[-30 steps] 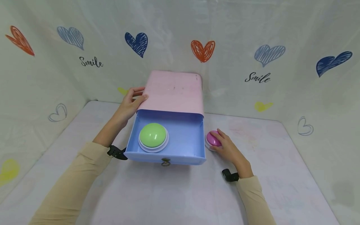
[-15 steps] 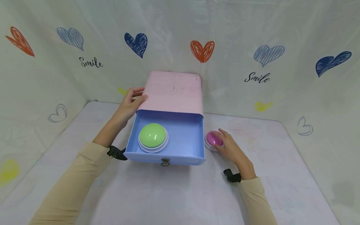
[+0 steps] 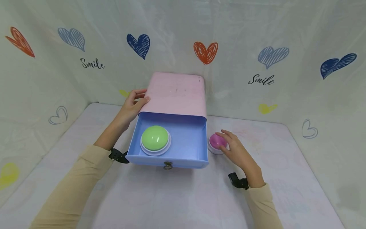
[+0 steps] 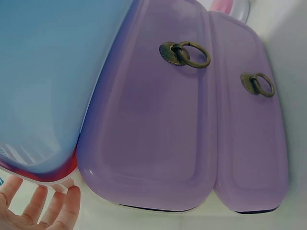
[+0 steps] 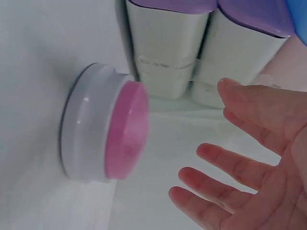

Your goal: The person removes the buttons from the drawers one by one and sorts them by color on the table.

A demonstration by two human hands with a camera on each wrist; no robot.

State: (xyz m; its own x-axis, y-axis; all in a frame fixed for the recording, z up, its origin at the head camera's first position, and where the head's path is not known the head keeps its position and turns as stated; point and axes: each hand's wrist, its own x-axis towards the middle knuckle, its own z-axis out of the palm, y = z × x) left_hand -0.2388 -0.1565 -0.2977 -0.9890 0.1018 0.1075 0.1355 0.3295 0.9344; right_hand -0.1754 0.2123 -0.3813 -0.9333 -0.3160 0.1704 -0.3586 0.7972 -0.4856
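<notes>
My left hand (image 3: 130,108) rests at the left edge of the drawer unit (image 3: 177,92), thumb on the pink top, other fingers along its side. Straight fingers (image 4: 33,206) show beside the unit in the left wrist view. The blue top drawer (image 3: 188,138) is pulled out; a green dome push button (image 3: 155,138) with a white base sits in its left half. To the unit's right, a smaller magenta push button (image 3: 215,142) stands on the table. My right hand (image 3: 238,152) hovers beside it, fingers spread; the right wrist view shows a gap between hand and button (image 5: 128,129).
Two purple lower drawers (image 4: 158,110) are closed, with brass ring pulls (image 4: 194,55). The blue drawer's front overhangs the table (image 3: 160,200) toward the person. Behind and at the sides hangs a white curtain (image 3: 171,22) printed with hearts.
My right hand has drawn back to the right from the magenta button, fingers coming off its dome. The left hand, drawer and both buttons have stayed put.
</notes>
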